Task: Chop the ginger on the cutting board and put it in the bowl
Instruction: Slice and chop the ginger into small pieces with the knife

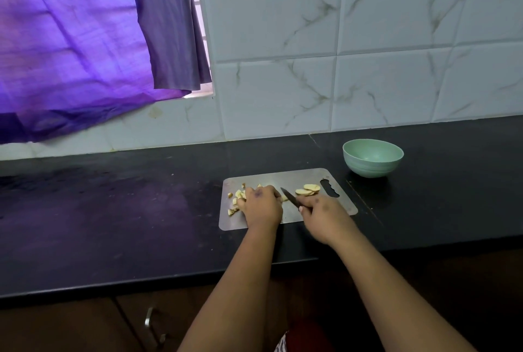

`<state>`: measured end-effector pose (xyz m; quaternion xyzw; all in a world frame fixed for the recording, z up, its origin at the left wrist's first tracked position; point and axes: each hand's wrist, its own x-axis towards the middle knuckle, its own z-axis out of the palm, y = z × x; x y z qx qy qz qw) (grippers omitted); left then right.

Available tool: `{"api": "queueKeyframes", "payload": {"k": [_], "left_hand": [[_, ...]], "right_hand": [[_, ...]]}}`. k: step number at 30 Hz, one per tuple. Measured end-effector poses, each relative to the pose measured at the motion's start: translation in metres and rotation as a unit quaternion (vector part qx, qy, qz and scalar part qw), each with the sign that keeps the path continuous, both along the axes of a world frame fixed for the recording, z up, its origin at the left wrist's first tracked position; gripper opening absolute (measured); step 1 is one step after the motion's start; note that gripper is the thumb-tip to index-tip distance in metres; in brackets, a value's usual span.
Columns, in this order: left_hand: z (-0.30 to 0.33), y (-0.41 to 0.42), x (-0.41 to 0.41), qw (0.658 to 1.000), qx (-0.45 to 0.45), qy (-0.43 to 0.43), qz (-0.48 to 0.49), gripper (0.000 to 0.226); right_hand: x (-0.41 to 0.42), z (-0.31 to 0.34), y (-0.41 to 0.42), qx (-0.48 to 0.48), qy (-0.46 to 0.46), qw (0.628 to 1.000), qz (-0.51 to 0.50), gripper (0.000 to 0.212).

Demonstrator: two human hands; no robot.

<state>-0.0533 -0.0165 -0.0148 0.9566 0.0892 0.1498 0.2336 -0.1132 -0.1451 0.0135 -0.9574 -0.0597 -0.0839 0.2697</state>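
Head view: I see my right hand (321,211) nearest, fingers clamped on the knife (291,197). Left hand (261,204), fingers curled, presses ginger pieces (236,201) on the cutting board (294,179). Ginger slices (308,190) lie beside the blade. The bowl (373,157) stands apart.

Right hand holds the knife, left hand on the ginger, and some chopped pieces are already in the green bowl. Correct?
Not quite: the green bowl looks empty in the head view. All ginger pieces lie on the cutting board. The right hand holds the knife, and the left hand is on the ginger.
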Motion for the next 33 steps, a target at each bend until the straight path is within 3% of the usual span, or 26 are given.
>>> {"api": "queueKeyframes", "payload": {"k": [7, 13, 17, 19, 24, 33], "left_hand": [[-0.005, 0.001, 0.005, 1.0, 0.024, -0.011, -0.003, 0.024], [-0.005, 0.0, 0.004, 0.999, 0.035, -0.002, -0.005, 0.019], [-0.007, -0.001, 0.004, 0.999, 0.046, -0.014, 0.009, 0.014], [-0.006, -0.001, 0.002, 0.999, 0.029, -0.034, 0.028, 0.012], [0.0, 0.0, -0.003, 0.998, 0.016, -0.044, 0.037, 0.025], [-0.006, -0.001, 0.005, 0.994, 0.068, -0.076, 0.025, 0.023]], "right_hand": [[0.02, -0.015, 0.015, -0.056, 0.034, 0.998, -0.003, 0.029], [0.035, 0.014, 0.007, -0.189, 0.104, 0.976, 0.018, 0.031], [0.027, 0.04, -0.007, -0.228, 0.147, 0.961, 0.051, 0.036], [0.018, 0.047, -0.016, -0.2, 0.133, 0.969, 0.065, 0.036], [0.018, 0.031, -0.034, 0.058, 0.017, 0.998, 0.005, 0.034], [0.052, -0.028, -0.02, 0.179, -0.145, 0.972, -0.044, 0.037]]}}
